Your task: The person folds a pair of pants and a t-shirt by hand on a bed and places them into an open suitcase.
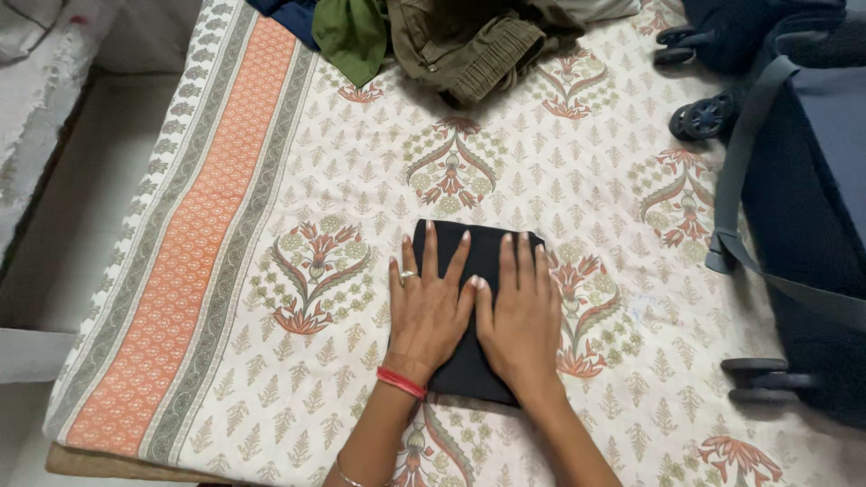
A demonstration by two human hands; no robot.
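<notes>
A bed (271, 135) under a cream floral sheet with an orange border fills the view, olive clothes (469, 41) heaped at its far edge and a dark wheeled suitcase (794, 207) lying at right. Near centre, the left hand (426, 311) and right hand (521, 325) rest flat, fingers spread, on a folded black cloth (483, 257).

Head view: I see my left hand (427, 307) and right hand (519, 316) lying flat, side by side, on a folded black cloth (478, 257) at the bedsheet's (271, 207) middle. Olive clothes (469, 41) lie at its far edge; a dark wheeled suitcase (803, 225) lies along its right edge.
</notes>
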